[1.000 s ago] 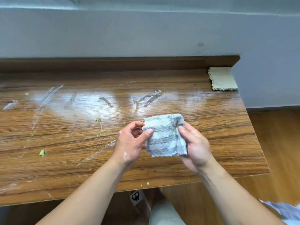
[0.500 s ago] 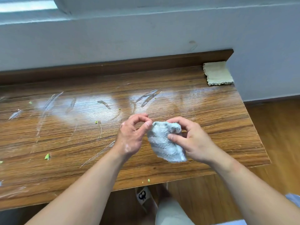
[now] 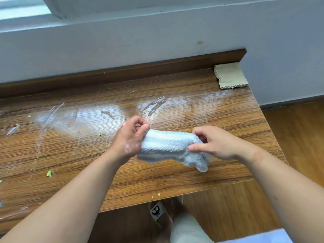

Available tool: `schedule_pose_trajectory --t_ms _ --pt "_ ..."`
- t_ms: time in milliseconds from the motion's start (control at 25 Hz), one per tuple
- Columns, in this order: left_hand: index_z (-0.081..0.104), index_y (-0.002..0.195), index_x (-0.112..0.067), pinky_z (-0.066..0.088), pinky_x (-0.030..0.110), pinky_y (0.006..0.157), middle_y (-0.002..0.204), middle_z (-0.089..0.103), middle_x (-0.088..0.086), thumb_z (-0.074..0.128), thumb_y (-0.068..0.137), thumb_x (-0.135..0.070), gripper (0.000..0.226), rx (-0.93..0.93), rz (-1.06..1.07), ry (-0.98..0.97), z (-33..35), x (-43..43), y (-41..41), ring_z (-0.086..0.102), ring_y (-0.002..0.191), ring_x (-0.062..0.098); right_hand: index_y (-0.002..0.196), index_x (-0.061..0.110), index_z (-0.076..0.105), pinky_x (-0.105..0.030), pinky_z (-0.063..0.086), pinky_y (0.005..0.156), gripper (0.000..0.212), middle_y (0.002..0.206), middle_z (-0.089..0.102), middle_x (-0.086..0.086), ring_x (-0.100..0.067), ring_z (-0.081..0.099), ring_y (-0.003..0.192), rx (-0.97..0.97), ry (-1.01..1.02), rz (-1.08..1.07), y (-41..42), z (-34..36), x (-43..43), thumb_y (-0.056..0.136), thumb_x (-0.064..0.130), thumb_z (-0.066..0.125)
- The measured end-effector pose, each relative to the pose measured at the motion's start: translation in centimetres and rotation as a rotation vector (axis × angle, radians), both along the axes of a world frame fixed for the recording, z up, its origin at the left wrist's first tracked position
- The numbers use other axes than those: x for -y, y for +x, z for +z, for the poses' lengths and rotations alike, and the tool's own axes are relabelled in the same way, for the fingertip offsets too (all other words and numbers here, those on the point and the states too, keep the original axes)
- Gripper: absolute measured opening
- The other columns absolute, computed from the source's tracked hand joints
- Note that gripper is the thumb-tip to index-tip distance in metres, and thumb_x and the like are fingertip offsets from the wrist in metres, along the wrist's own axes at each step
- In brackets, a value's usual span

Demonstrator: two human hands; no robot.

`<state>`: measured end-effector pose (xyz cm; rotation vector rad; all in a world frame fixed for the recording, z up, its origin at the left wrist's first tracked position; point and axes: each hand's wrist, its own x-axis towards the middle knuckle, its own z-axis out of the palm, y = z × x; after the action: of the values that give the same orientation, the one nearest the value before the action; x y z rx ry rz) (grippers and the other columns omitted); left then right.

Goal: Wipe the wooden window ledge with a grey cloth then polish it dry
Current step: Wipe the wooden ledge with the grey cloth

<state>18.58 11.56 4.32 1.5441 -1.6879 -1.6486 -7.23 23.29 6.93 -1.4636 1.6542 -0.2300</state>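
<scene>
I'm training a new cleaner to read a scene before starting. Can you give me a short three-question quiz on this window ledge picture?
1. True or false: the fluffy grey cloth lies on the brown wooden window ledge with no hand touching it.
2. Where does the square beige cloth lie? A) far right corner of the ledge B) near left edge C) on the floor
3. Fill in: the small crumbs scattered on the ledge are ___.
Key: 1 false, the left hand and right hand both hold it; 2 A; 3 green.
</scene>
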Motion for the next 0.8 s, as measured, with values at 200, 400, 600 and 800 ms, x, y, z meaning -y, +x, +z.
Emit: schedule_pose_trajectory --t_ms 200,400,600,800 --pt "0.053 0.121 -0.027 0.054 0.039 0.09 0.113 0.061 -0.005 0.066 0.095 -0.032 0.03 0.396 -0.11 -0.241 -4.4 -2.2 -0.8 0.061 0.1 0.019 0.129 0.024 0.052 -0.037 0.052 0.092 0.05 0.123 0.058 0.002 -0.019 0.06 0.107 -0.414 -0.079 -0.115 1.2 -4.4 -0.5 0.091 0.049 0.071" --pt "0.061 0.115 -0.025 0.05 0.032 0.09 0.109 0.059 -0.006 0.064 0.094 -0.041 0.027 0.515 -0.792 -0.595 -5.5 -7.4 -0.8 0.055 0.106 0.016 0.11 0.033 0.063 -0.033 0.05 0.082 0.028 0.11 0.057 0.011 -0.017 0.061 0.105 -0.47 -0.051 0.132 2.5 -6.7 -4.6 0.088 0.048 0.071" --pt "0.072 0.107 -0.025 0.053 0.032 0.083 0.105 0.066 -0.007 0.052 0.101 -0.034 0.022 0.528 -0.797 -0.588 -6.1 -6.2 -1.1 0.06 0.101 0.016 0.096 0.031 0.075 -0.033 0.053 0.081 0.012 0.097 0.067 0.012 -0.012 0.064 0.096 -0.374 -0.082 0.04 1.5 -8.1 -4.7 0.093 0.036 0.065" --pt "0.063 0.091 -0.026 0.054 0.023 0.078 0.098 0.066 -0.007 0.059 0.099 -0.028 0.009 0.444 -0.5 -0.239 -2.7 -2.6 -2.3 0.063 0.088 0.009 0.087 0.025 0.07 -0.026 0.047 0.069 0.013 0.082 0.071 0.007 -0.009 0.064 0.074 0.026 -0.03 -0.361 -2.3 -4.2 -2.6 0.098 0.021 0.065"
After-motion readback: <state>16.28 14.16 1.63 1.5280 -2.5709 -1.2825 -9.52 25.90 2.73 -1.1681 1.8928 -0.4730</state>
